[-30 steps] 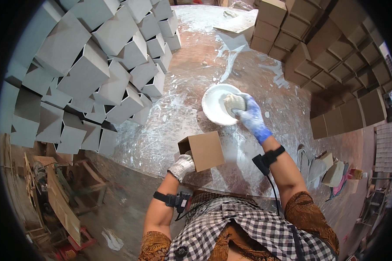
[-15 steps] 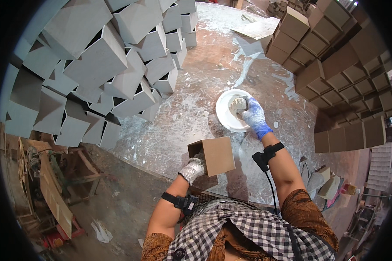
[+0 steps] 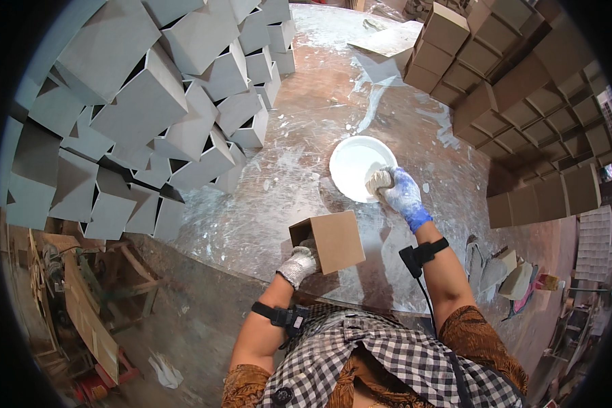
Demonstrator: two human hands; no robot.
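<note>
My left hand (image 3: 300, 265), in a white knit glove, reaches into the open side of a brown box (image 3: 340, 241) and holds it up at the table's near edge. Its fingers are partly hidden inside the box. My right hand (image 3: 401, 192), in a blue and white glove, is closed around an off-white, sponge-like wad (image 3: 380, 181). It holds the wad at the right rim of a round white basin (image 3: 340, 160), which contains white liquid.
Stacked whitish boxes (image 3: 139, 102) fill the left side of the stained table (image 3: 299, 170). Brown boxes (image 3: 523, 122) are piled along the right. A flat board (image 3: 387, 39) lies at the back. Grey cloths (image 3: 484, 268) rest near the right edge, and a wooden frame (image 3: 92, 292) stands at lower left.
My right hand and the wad have moved from over the basin's middle toward its right, near rim. My left hand still holds the box in nearly the same place. The view has shifted slightly.
</note>
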